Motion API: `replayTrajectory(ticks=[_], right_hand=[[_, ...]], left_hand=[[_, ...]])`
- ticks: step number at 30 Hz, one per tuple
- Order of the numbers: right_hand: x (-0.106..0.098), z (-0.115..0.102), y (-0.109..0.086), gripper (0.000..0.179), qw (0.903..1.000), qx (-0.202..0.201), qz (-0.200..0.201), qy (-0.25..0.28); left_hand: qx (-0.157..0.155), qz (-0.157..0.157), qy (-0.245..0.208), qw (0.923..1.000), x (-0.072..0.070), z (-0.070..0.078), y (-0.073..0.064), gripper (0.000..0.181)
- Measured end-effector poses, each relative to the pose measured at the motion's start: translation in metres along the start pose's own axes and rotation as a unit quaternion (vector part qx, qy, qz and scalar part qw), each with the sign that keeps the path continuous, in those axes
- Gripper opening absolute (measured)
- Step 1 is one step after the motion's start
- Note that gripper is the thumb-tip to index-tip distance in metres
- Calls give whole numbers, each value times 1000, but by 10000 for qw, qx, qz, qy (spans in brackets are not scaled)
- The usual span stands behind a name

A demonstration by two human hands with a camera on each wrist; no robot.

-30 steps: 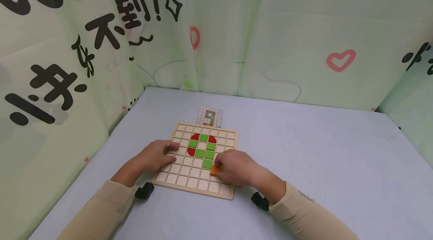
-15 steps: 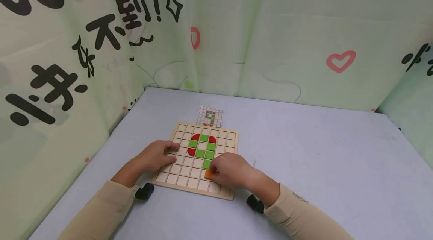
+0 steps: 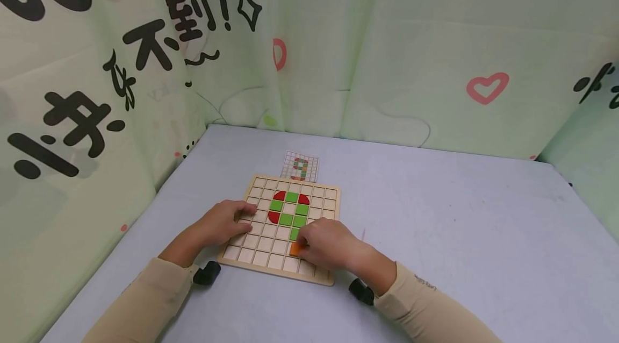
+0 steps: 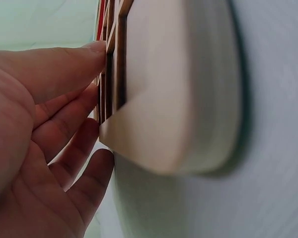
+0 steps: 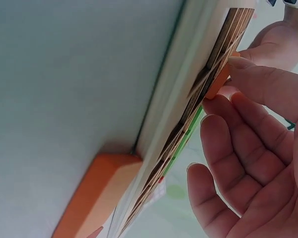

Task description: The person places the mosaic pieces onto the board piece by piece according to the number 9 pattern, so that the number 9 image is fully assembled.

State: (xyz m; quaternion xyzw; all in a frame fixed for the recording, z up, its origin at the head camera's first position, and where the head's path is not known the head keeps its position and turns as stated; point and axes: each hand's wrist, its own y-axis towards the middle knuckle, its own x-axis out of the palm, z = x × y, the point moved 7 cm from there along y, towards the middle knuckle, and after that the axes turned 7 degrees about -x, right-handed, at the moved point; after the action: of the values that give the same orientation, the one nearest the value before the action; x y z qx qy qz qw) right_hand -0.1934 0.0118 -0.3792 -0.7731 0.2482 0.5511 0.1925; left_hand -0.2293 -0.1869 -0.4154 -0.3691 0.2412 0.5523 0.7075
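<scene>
A wooden grid board (image 3: 263, 243) lies on the table, with green tiles (image 3: 286, 220) and red rounded tiles (image 3: 273, 217) set in a loop and a short green column below its right side. Thumb and fingers of my right hand (image 3: 330, 243) pinch an orange tile (image 3: 295, 249) at the cell just below that column. The same orange tile (image 5: 221, 82) shows at the board's surface in the right wrist view. My left hand (image 3: 220, 224) rests its relaxed fingertips on the board's left part, holding nothing.
Behind the board lies a small pattern card (image 3: 300, 165) with a coloured grid. In the right wrist view, another orange block (image 5: 97, 198) lies on the table beside the board's edge. A printed curtain (image 3: 411, 52) surrounds the table (image 3: 435, 235).
My right hand has moved left with the orange tile, bringing it from right of the green column to beneath it. The left hand has stayed in place.
</scene>
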Motion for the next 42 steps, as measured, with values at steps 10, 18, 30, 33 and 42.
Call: replayTrajectory(ticks=[10,18,30,33,42], right_hand=[[2,1,2,8,9999,88,38,-89],[1,-2,2,10,9996,57,14,-287],[3,-3,4,10,9995,93,-22,-310],[3,-3,5,10,9995,82,-30,-319],[3,-5,6,11,9996,23,19,-284]], left_hand=[[9,-1,-21,10000,0,0,0,41],[10,1,20,10000,0,1,-1,41],[-10,-42,-22,10000,0,0,0,42],[-19,-52,-50,10000,0,0,0,42],[14,-46,1,10000,0,-1,0,41]])
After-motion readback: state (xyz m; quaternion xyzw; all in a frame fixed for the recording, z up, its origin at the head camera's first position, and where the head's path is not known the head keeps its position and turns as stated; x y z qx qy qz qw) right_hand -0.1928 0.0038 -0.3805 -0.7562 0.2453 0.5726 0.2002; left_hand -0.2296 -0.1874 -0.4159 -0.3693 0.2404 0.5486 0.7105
